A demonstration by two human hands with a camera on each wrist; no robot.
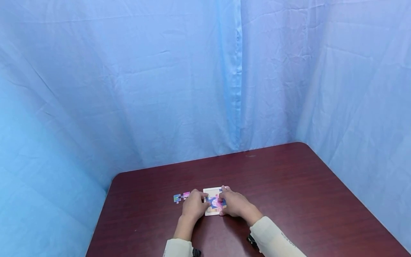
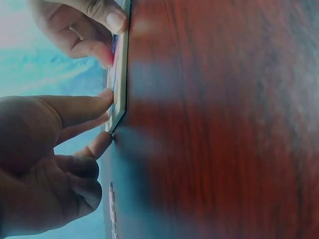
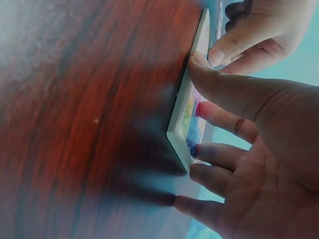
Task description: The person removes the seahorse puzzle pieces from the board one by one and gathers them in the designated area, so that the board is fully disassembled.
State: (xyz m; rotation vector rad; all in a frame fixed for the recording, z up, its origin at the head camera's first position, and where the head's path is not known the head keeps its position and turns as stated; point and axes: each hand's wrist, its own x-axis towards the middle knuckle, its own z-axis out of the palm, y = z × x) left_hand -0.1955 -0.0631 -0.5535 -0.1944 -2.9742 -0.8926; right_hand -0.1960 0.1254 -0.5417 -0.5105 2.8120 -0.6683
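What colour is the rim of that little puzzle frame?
The puzzle frame's rim is white, best seen in the head view.

head view bright; wrist views dimmer; glare, soft shadows on tabletop (image 2: pixel 224 124)

Blue curtains (image 1: pixel 179 89) (creased) hang behind a reddish table (image 1: pixel 289 185).
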